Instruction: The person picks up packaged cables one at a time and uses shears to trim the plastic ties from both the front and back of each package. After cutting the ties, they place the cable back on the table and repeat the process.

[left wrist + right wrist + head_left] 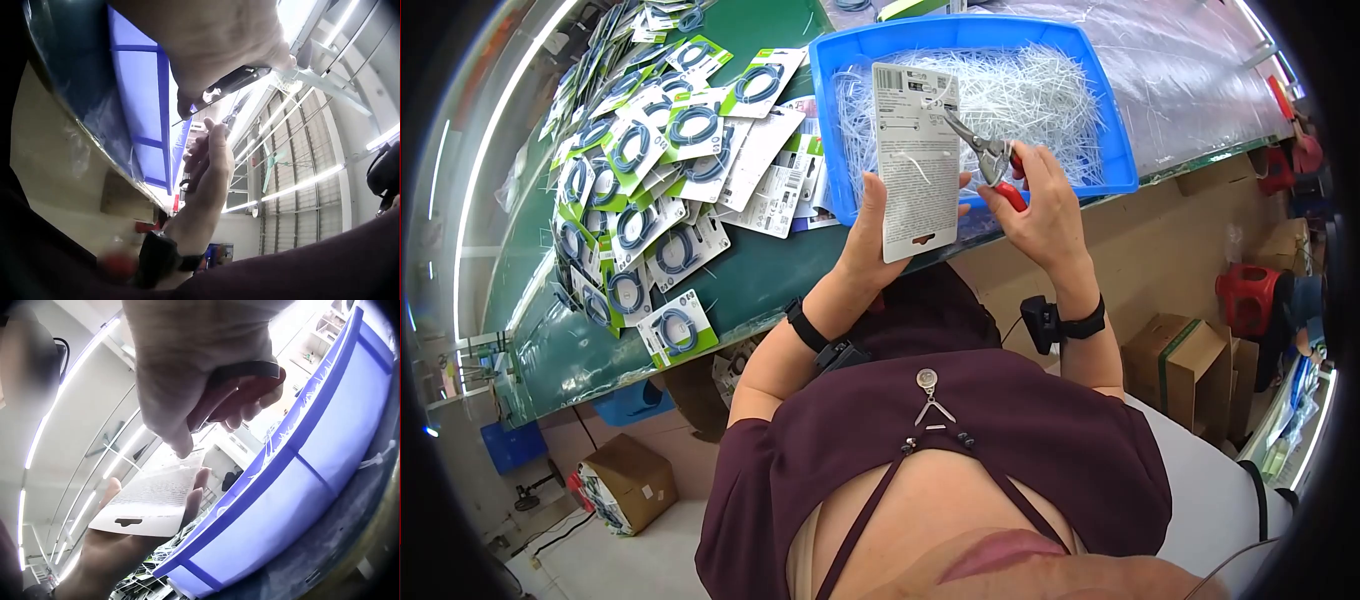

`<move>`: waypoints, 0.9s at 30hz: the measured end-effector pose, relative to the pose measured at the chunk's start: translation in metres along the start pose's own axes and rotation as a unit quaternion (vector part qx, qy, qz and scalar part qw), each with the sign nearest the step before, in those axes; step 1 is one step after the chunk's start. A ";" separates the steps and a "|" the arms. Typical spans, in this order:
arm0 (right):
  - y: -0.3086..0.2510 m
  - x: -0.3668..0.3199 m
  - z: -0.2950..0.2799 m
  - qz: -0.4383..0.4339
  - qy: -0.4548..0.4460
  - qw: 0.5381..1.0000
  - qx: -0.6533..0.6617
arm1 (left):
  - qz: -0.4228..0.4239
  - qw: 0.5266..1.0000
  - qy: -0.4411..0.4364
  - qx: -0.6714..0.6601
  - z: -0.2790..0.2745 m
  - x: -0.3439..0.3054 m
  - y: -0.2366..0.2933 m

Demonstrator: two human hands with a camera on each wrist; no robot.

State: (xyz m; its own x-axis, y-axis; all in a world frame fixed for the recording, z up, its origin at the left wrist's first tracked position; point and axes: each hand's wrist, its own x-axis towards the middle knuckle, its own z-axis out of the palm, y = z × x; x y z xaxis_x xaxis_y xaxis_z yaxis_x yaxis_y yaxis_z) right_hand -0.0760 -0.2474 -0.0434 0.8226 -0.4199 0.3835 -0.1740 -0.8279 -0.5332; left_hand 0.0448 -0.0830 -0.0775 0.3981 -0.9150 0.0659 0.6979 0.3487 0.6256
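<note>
My left hand (pixel 866 238) holds a packaging card (pixel 918 195) upright over the near rim of the blue bin, thumb along its left edge and fingertips showing at the right. The printed back faces me, its hang hole (pixel 128 521) at the lower end. Two thin white plastic ties (pixel 920 163) poke out of the card. In my right hand (pixel 1048 215) are red-handled pruning shears (pixel 990 157), their blade tips at the card's upper right edge beside a tie. The left wrist view shows the card only edge-on, mostly behind my left hand (pixel 219 44).
Behind the card, the blue bin (pixel 1116 150) is full of white plastic strips (pixel 1040 100). Carded blue cables (pixel 632 148) lie heaped on the green table (pixel 780 290) at left. Cardboard boxes (pixel 1175 355) and a red stool (pixel 1245 298) stand on the floor at right.
</note>
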 end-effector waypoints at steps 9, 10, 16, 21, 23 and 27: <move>0.001 0.006 0.008 -0.027 0.031 0.997 -0.062 | -0.026 0.998 -0.001 -0.055 0.004 -0.005 -0.003; 0.002 0.006 0.008 -0.027 0.031 0.997 -0.062 | -0.025 0.998 -0.002 -0.056 0.003 -0.005 -0.003; 0.007 0.003 0.012 -0.032 0.033 0.997 -0.055 | -0.029 0.998 -0.009 -0.046 0.000 -0.005 -0.004; 0.011 -0.004 0.016 0.023 0.007 0.999 -0.027 | -0.027 0.998 0.007 -0.052 0.001 -0.005 -0.003; 0.010 -0.009 0.012 -0.006 0.001 0.999 -0.050 | -0.023 0.999 0.015 -0.042 -0.001 -0.006 -0.004; 0.001 -0.010 0.004 -0.075 -0.013 0.993 -0.091 | -0.006 1.000 0.013 -0.012 -0.006 -0.004 -0.004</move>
State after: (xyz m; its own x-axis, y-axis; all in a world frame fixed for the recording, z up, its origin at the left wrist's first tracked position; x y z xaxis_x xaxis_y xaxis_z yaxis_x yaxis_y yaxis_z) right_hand -0.0823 -0.2424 -0.0510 0.8602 -0.2787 0.4270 -0.1416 -0.9350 -0.3250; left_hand 0.0441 -0.0801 -0.0852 0.4049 -0.9136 0.0378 0.7161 0.3426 0.6081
